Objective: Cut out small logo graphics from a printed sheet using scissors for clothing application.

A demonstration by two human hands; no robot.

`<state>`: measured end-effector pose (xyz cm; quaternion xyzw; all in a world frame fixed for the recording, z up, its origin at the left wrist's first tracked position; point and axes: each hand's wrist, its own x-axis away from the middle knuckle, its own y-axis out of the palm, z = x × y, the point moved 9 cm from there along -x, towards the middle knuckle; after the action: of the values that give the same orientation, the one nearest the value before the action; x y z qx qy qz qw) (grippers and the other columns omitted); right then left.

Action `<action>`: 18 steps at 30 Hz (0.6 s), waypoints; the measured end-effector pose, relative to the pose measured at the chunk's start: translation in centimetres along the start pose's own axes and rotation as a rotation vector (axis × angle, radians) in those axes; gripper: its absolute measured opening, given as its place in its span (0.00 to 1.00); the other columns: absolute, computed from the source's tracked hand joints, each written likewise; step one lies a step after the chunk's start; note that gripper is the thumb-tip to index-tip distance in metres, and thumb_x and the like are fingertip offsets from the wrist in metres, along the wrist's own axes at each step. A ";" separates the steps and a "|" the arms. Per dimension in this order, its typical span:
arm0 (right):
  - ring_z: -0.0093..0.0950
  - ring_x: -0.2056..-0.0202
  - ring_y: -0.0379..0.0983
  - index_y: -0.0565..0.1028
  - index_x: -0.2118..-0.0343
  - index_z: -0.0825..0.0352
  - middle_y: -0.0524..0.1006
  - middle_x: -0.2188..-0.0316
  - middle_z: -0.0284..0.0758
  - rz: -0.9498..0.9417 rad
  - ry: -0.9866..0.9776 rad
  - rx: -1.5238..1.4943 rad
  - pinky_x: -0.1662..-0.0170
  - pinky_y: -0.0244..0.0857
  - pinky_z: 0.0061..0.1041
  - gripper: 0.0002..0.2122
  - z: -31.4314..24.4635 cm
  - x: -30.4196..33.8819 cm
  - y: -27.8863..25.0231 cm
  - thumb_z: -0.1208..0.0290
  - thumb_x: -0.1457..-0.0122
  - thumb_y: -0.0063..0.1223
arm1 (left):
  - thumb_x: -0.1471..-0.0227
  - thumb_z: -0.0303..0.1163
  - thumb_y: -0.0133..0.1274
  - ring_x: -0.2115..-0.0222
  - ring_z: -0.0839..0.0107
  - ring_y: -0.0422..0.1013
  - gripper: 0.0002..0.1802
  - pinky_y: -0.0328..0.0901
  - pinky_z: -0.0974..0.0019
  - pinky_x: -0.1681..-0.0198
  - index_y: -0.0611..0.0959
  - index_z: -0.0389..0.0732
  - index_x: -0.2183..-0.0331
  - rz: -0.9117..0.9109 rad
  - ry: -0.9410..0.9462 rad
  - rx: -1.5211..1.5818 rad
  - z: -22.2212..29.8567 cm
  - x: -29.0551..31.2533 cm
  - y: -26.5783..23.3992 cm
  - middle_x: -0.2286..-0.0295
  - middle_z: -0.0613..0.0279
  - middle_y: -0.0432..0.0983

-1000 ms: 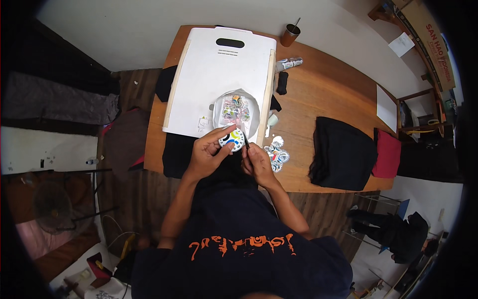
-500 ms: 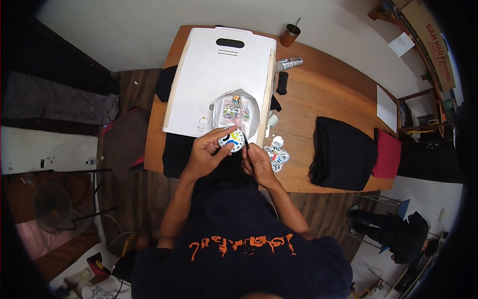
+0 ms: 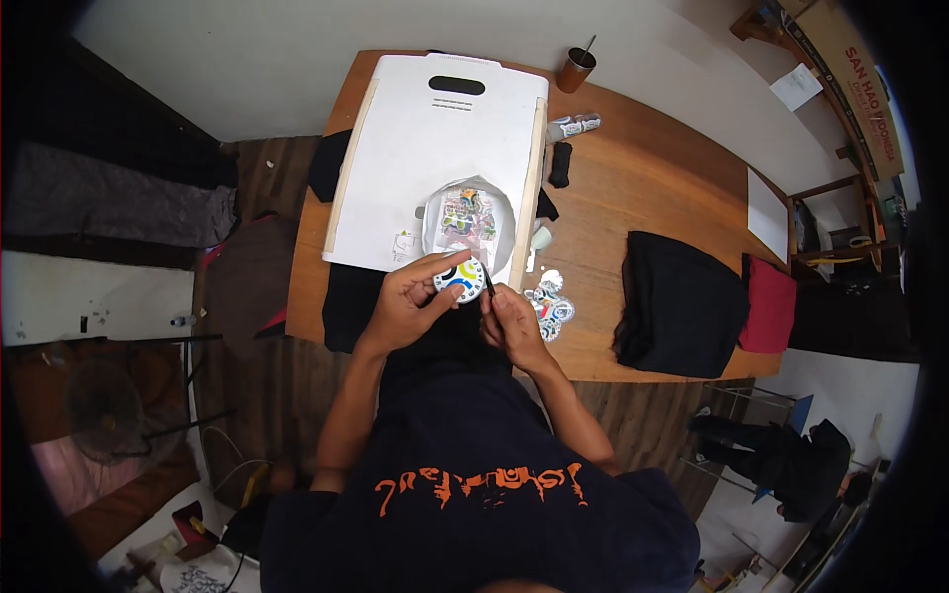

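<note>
From my end of the feed, the round printed sticker (image 3: 468, 269) sits just over the desk's (image 3: 633, 188) front edge, at the near end of a white board with a handle slot (image 3: 435, 148). The left hand (image 3: 405, 301) pinches it between thumb and fingers; the right hand (image 3: 514, 321) grasps a slim dark tool (image 3: 489, 285) at its right rim. That tool is probably a small blade or scissors, but the fingers cover too much for me to be sure.

I judge the work partway along: the held sticker's visible outline is round, yet it is not set down. A loose pile of similar stickers (image 3: 551, 311) lies near the front edge, right of the board, and printed scraps (image 3: 465, 212) fill a white-walled round tray (image 3: 507, 227) at the board's near right corner. I can't tell whether that pile is finished.

As for writing, dark characters ring the sticker, red capitals mark the cardboard box (image 3: 845, 84) beyond the desk's far right corner, and orange lettering crosses the dark shirt (image 3: 465, 430). The lines under the board's slot are too small to read.
</note>
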<state>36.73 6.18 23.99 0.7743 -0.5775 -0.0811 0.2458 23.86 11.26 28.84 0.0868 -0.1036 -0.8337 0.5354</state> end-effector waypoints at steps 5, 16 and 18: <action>0.14 0.86 0.48 0.66 0.66 0.65 0.56 0.85 0.23 -0.009 0.007 -0.002 0.82 0.43 0.16 0.17 0.1 0.0 -0.1 0.55 0.28 0.37 | 0.42 0.17 0.54 0.59 0.79 0.73 0.24 0.70 0.78 0.62 0.74 0.31 0.43 -0.016 0.001 -0.011 0.1 -0.1 0.1 0.51 0.54 0.74; 0.14 0.86 0.48 0.66 0.65 0.66 0.56 0.86 0.23 -0.041 0.022 0.062 0.81 0.44 0.17 0.17 -0.5 -0.1 -0.4 0.56 0.28 0.37 | 0.42 0.18 0.54 0.59 0.79 0.73 0.24 0.71 0.78 0.62 0.74 0.33 0.43 -0.075 -0.043 0.012 -0.2 -0.1 -0.1 0.49 0.54 0.74; 0.13 0.85 0.49 0.67 0.65 0.66 0.57 0.85 0.22 -0.048 0.029 0.047 0.81 0.44 0.16 0.16 -0.6 -0.1 -0.5 0.57 0.27 0.37 | 0.42 0.18 0.54 0.58 0.78 0.73 0.24 0.71 0.78 0.62 0.74 0.33 0.43 -0.076 -0.047 0.012 -0.3 -0.1 -0.1 0.49 0.54 0.74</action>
<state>37.33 6.49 24.24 0.7947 -0.5567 -0.0619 0.2338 23.87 11.37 28.55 0.0743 -0.1180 -0.8545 0.5003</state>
